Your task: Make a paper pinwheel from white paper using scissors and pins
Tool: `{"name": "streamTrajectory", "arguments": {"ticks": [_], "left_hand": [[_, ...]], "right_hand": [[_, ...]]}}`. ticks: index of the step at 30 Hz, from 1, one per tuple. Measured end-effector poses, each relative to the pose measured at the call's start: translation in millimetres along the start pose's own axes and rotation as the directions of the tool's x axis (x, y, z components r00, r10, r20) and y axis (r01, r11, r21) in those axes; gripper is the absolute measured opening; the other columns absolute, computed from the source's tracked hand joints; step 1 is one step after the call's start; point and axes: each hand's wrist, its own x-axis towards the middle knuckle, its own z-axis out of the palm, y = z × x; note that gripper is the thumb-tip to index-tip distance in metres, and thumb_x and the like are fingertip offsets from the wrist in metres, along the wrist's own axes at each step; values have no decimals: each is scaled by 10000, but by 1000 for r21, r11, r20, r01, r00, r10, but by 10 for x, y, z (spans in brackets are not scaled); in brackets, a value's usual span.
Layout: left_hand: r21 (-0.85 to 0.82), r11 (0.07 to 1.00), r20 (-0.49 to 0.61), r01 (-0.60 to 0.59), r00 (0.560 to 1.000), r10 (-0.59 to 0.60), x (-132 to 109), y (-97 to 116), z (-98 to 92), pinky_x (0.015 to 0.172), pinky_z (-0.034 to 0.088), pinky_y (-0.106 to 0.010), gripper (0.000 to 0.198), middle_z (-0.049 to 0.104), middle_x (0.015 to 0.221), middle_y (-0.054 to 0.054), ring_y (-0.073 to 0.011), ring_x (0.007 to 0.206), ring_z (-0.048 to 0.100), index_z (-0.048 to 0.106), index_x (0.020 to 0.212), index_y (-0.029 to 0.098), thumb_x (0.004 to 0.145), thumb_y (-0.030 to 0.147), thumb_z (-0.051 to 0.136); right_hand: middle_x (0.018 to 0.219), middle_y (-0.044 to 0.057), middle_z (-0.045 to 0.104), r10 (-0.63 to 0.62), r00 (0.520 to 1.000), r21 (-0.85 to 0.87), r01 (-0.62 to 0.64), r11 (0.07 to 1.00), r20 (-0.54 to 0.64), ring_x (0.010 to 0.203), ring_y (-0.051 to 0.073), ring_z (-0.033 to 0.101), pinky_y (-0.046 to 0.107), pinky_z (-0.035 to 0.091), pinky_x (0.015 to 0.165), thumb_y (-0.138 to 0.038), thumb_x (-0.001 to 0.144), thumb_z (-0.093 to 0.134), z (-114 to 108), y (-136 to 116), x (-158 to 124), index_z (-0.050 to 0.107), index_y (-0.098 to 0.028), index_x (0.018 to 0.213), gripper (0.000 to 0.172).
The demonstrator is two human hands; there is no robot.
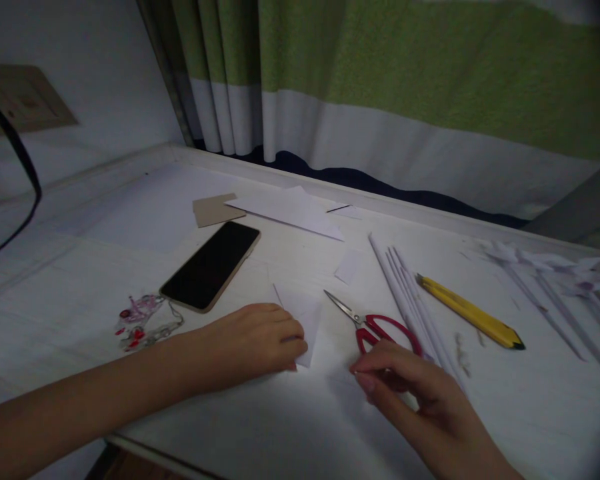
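Red-handled scissors (361,322) lie on the tabletop (130,220), blades closed and pointing toward the small white paper (307,313). The left hand (253,340) pins that paper flat with fingers laid out, clasping nothing. The right hand (413,390), loosely curled and empty, sits right at the handles. A careless pull could drag the tips across the paper, nick the left fingers, or scatter the thin paper rolls (410,293) alongside.

My left hand (260,339) covers the near corner of the small white paper piece (307,312); my right hand (420,393) hides part of the red-handled metal scissors (360,321). The white folded paper shapes (545,265) at right blur off the edge; the pink-and-red trinket (140,317) I can't make out
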Motion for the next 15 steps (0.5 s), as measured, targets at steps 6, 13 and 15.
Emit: {"name": "streamTrajectory", "arguments": {"ticks": [6, 13, 15], "left_hand": [[-234, 971, -64, 53, 996, -69, -38, 53, 14, 733, 400, -252, 185, 618, 893, -55, -156, 817, 552, 565, 919, 159, 806, 116, 425], [-736, 645, 33, 205, 963, -269, 84, 90, -12, 622, 412, -173, 179, 624, 781, -12, -99, 691, 560, 591, 890, 147, 777, 149, 452], [-817, 523, 97, 242, 952, -289, 98, 69, 11, 601, 414, -173, 203, 627, 793, -22, -105, 688, 562, 587, 926, 142, 776, 164, 452]], "right_hand": [[827, -19, 601, -115, 993, 6, 115, 993, -6, 771, 110, 566, 191, 486, 628, -175, 781, 504, 55, -63, 41, 569, -267, 908, 170], [857, -4, 603, -168, 986, -39, 168, 985, 23, 752, 100, 566, 208, 492, 663, -125, 792, 474, 165, -85, 62, 552, -260, 1001, 260], [831, -22, 626, -144, 988, -39, 142, 989, -62, 661, 84, 578, 184, 498, 615, -140, 769, 520, 232, -67, 62, 558, -266, 970, 240]]}}
